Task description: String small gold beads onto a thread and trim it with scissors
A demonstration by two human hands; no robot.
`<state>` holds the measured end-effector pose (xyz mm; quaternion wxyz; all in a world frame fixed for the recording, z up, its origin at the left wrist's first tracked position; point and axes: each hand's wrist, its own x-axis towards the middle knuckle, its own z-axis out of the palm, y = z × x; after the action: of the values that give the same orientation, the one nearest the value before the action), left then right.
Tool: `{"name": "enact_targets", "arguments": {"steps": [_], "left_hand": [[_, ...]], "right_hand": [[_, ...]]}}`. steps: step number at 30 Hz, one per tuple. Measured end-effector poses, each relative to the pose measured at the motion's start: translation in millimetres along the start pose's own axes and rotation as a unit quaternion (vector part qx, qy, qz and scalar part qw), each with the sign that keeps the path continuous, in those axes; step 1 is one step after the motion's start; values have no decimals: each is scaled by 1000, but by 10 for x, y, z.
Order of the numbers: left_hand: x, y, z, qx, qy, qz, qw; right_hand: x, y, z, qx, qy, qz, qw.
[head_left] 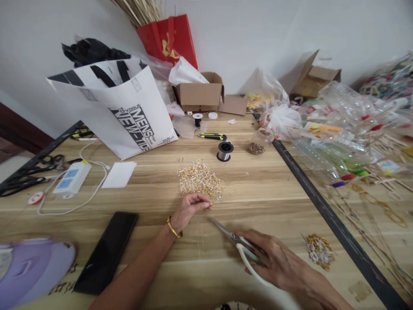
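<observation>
In the head view my left hand (191, 209), with a gold bangle (174, 228) at its wrist, is closed in a pinch at the near edge of a pile of gold and silver beads (199, 178). What sits between the fingertips is too small to name. My right hand (274, 258) grips white-handled scissors (248, 255), whose blades point up and left toward the left fingertips, a short gap away. Right of that hand lies a smaller heap of gold and clear beaded pieces (320, 252) with thin wire ends.
Behind the pile stand a wire spool (225, 151), a yellow-black utility knife (211, 136) and a jar of beads (256, 148). A black phone (108, 252), a power strip (72, 178) and a white paper bag (119, 112) are at left. Plastic bottles (345, 112) crowd the right.
</observation>
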<state>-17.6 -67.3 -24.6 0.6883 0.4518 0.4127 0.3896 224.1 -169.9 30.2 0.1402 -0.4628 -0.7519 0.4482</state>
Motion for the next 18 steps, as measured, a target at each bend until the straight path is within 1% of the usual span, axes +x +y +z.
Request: {"name": "enact_targets", "arguments": {"steps": [3,6,13,18], "left_hand": [[7,-4,-3,-12,18,-4,1000],[6,-4,0,-9,25,-7,1000],[0,-30,9,-5,13,3,1000],[1,-28,14,1,7,5,1000]], "right_hand": [[-21,57,32,2,12,-1,1000],[-34,97,59,-1,41,-4,999],[65,93,110,20,61,2,998],[128,94,163,31,75,-14,997]]}}
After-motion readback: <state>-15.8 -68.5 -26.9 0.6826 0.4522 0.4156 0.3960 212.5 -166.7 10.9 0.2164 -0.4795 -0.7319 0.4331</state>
